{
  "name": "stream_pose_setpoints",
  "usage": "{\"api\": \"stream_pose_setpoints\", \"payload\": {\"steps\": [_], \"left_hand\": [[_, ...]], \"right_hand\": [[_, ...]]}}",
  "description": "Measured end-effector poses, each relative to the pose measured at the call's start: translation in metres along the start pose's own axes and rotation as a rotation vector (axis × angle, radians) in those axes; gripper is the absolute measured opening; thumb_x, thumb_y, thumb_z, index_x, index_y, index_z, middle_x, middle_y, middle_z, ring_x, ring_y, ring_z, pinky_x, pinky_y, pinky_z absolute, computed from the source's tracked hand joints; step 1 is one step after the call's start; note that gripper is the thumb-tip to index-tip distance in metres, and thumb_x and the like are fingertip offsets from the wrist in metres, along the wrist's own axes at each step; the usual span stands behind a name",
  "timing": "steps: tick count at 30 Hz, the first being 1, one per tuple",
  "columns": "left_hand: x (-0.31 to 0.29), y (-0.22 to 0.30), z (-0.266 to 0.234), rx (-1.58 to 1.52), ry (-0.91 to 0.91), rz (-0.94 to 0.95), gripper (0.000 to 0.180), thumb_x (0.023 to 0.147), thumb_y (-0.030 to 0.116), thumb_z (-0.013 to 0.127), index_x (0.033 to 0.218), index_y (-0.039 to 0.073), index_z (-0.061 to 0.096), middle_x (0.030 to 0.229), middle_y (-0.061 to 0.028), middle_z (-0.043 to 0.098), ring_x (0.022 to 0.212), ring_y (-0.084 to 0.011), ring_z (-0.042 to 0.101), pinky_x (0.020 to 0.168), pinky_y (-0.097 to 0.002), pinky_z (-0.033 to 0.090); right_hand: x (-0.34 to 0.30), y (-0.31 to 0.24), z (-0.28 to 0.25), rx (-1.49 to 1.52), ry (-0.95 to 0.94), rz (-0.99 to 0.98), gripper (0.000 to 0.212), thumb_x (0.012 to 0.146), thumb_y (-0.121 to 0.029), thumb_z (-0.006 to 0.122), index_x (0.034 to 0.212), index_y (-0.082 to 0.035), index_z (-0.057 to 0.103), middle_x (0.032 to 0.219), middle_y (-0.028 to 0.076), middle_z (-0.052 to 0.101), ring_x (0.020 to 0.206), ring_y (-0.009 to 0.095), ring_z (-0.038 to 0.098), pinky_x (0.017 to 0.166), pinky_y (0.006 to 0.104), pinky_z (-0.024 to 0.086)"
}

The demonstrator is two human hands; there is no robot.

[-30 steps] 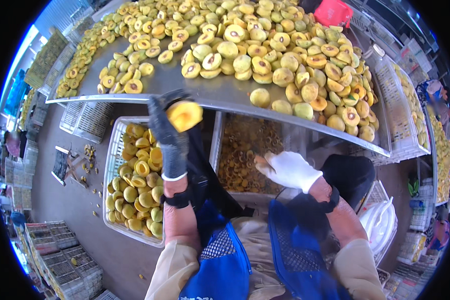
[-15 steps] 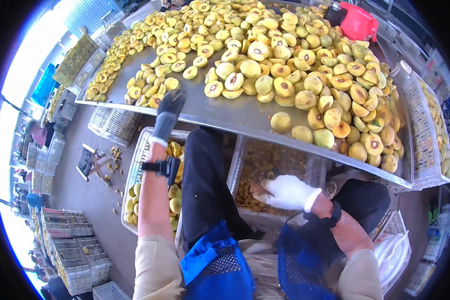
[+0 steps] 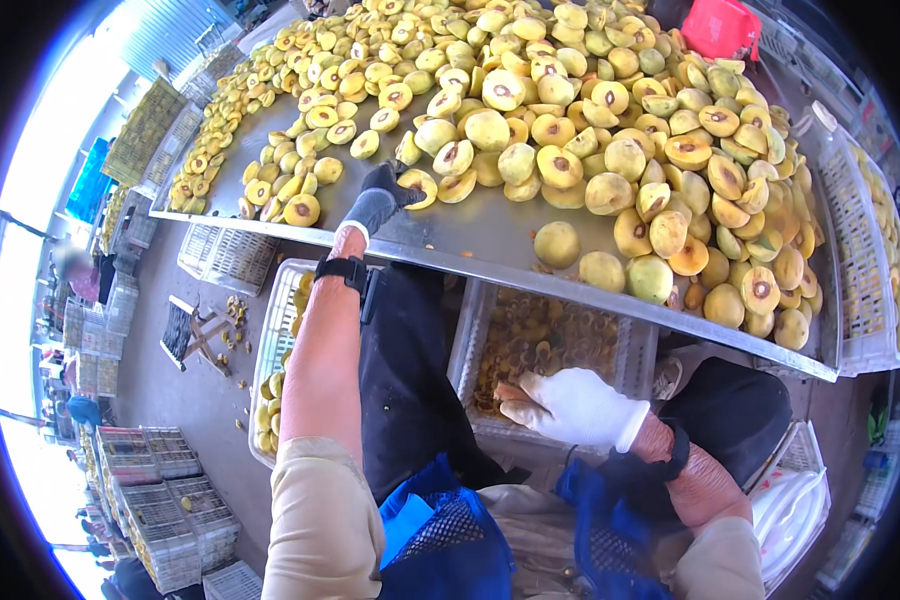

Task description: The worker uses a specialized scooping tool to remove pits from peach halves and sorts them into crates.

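Observation:
My left hand point(image 3: 378, 198), in a dark grey glove, reaches over the front edge of the metal table point(image 3: 470, 240). Its fingers close around the left side of a halved yellow peach point(image 3: 419, 186), which still lies at the edge of the pile. Many peach halves point(image 3: 560, 168), some with brown pits or pit hollows showing, are heaped behind it. Lower down, my right hand point(image 3: 575, 405) wears a white glove. Its fingers are curled together, with brownish tips; whatever they hold cannot be made out. Under that hand stands a crate point(image 3: 457, 350) with brown pits and scraps in it.
Another crate point(image 3: 267, 345) of yellow peach pieces stands left of my leg. A red plastic container point(image 3: 720, 28) sits at the back right. A white crate point(image 3: 865, 290) of fruit borders the table's right side. Stacked crates point(image 3: 170, 510) and a folding stool point(image 3: 195, 335) are on the left floor.
My left hand has moved right along the table's front and now touches the peach half at the pile's edge. My right hand stays over the crate, nearly in place. The view has shifted slightly.

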State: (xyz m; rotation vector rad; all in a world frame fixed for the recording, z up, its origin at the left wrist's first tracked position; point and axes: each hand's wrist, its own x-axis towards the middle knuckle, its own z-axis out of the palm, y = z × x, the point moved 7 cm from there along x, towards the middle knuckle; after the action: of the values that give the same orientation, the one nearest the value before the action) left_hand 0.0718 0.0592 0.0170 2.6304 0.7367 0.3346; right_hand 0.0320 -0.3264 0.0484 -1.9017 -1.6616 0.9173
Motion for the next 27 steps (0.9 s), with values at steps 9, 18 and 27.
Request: {"api": "stream_pose_setpoints", "payload": {"steps": [9, 18, 27], "left_hand": [[-0.065, 0.075, -0.046, -0.091, 0.147, 0.258, 0.041, 0.066, 0.017, 0.076, 0.100, 0.004, 0.056, 0.091, -0.0110, 0.063, 0.080, -0.0221, 0.063, 0.071, -0.0316, 0.051], [-0.161, 0.166, -0.045, -0.300, 0.357, 0.702, 0.029, 0.086, 0.015, 0.057, 0.111, 0.000, 0.057, 0.104, -0.0107, 0.061, 0.101, -0.0216, 0.057, 0.083, -0.0310, 0.048], [-0.186, 0.213, -0.010, -0.372, 0.353, 0.331, 0.045, 0.069, 0.011, 0.074, 0.108, 0.001, 0.056, 0.103, -0.0147, 0.061, 0.095, -0.0273, 0.060, 0.085, -0.0342, 0.047]], "right_hand": [[-0.002, -0.005, -0.016, 0.220, 0.230, -0.088, 0.040, 0.091, -0.041, 0.047, 0.084, -0.002, 0.051, 0.062, 0.020, 0.057, 0.062, 0.038, 0.060, 0.055, 0.0445, 0.046], [-0.011, -0.004, -0.057, 0.565, 0.453, 0.042, 0.031, 0.091, -0.031, 0.051, 0.093, -0.001, 0.052, 0.057, 0.013, 0.054, 0.052, 0.025, 0.059, 0.049, 0.0352, 0.045], [-0.012, 0.008, -0.057, 0.365, 0.659, -0.077, 0.028, 0.090, -0.031, 0.052, 0.090, -0.002, 0.052, 0.062, 0.019, 0.056, 0.060, 0.036, 0.059, 0.054, 0.0429, 0.046]]}}
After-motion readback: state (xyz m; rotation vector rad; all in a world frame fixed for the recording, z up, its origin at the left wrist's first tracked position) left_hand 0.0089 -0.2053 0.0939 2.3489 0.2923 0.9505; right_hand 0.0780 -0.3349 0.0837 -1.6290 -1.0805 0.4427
